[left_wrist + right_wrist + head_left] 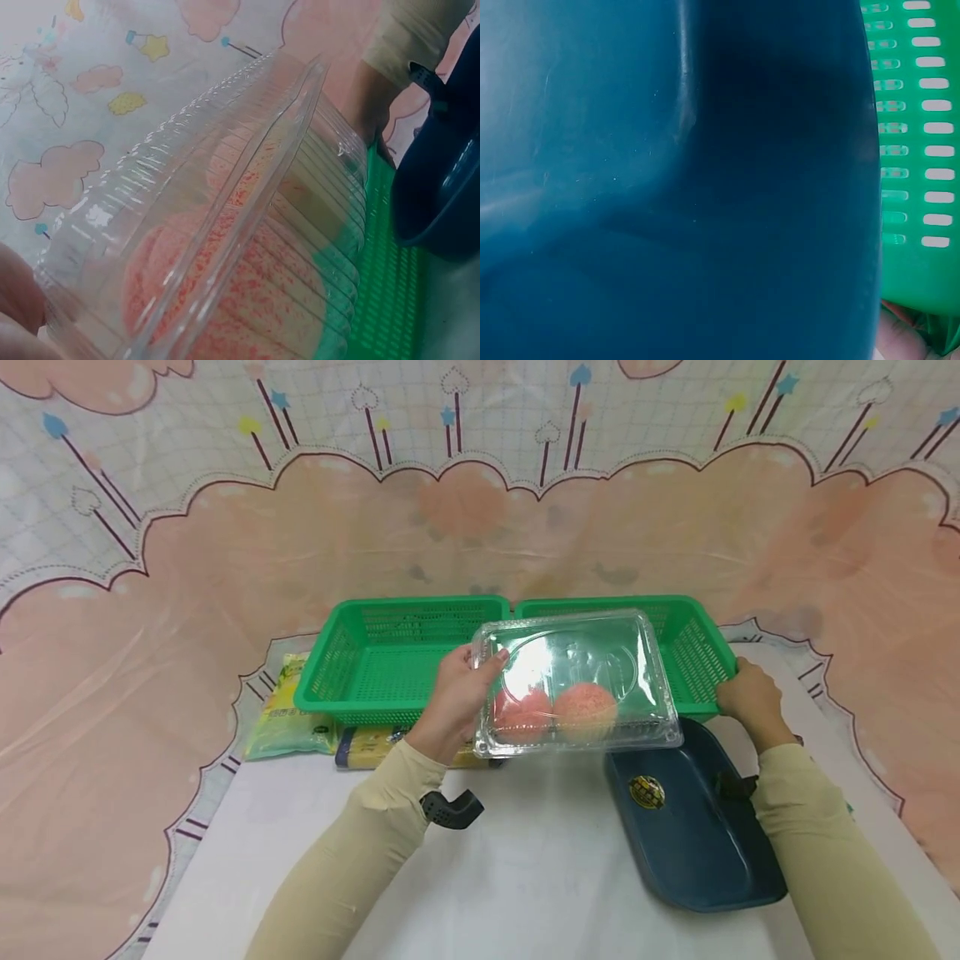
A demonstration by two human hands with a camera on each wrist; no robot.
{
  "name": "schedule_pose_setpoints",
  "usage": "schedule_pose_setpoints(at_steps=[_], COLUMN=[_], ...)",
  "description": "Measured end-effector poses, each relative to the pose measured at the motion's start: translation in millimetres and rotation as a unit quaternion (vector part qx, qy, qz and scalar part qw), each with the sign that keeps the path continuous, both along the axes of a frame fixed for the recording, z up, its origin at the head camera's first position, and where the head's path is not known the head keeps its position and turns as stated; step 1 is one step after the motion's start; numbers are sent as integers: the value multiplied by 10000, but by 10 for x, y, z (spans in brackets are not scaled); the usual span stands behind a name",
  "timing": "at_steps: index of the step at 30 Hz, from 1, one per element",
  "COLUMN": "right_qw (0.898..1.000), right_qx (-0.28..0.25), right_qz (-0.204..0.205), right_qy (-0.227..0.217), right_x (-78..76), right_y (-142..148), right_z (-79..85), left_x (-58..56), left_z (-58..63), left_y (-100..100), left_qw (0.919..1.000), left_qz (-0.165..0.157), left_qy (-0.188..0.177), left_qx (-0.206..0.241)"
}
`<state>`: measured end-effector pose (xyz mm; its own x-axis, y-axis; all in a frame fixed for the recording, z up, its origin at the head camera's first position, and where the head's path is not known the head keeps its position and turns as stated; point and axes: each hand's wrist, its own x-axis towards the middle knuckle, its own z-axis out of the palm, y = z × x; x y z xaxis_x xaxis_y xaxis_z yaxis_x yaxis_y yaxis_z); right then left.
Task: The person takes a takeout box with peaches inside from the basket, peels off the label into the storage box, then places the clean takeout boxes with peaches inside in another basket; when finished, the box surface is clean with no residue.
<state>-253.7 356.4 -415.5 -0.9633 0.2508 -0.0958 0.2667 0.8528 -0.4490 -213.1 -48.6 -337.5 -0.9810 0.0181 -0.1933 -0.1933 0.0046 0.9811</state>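
Observation:
In the head view my left hand [453, 702] grips the left edge of a clear plastic clamshell box [645, 685], its thumb on the lid. The box is tilted, with two round pink-and-cream speckled things [585, 710] along its lower side. It overlaps the right green basket [701, 652]. My right hand [750, 697] holds that basket by its right front corner, the fingers mostly hidden. A dark blue tray [697, 860] with a round sticker lies below, under the right wrist; in the right wrist view the tray [630, 285] fills most of the picture.
Another green basket [390, 672] stands to the left, beside the right one. A green-yellow bag [288, 718] lies by its left front corner, and a yellow packet with dark ends [367, 749] lies along its front. A white cloth [510, 860] covers the table; a patterned curtain hangs behind.

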Motion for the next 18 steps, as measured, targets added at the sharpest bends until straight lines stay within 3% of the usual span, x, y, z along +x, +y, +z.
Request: schedule_pose_setpoints(at_steps=[18], right_qw=[10000], right_qx=[1], right_qz=[-44], right_qy=[-26], right_x=[23], right_y=[-35], right_z=[18], left_x=[-460], left_z=[-118], left_y=[447], left_qw=[9994], left_qz=[101], left_qy=[-211], left_qx=[-261])
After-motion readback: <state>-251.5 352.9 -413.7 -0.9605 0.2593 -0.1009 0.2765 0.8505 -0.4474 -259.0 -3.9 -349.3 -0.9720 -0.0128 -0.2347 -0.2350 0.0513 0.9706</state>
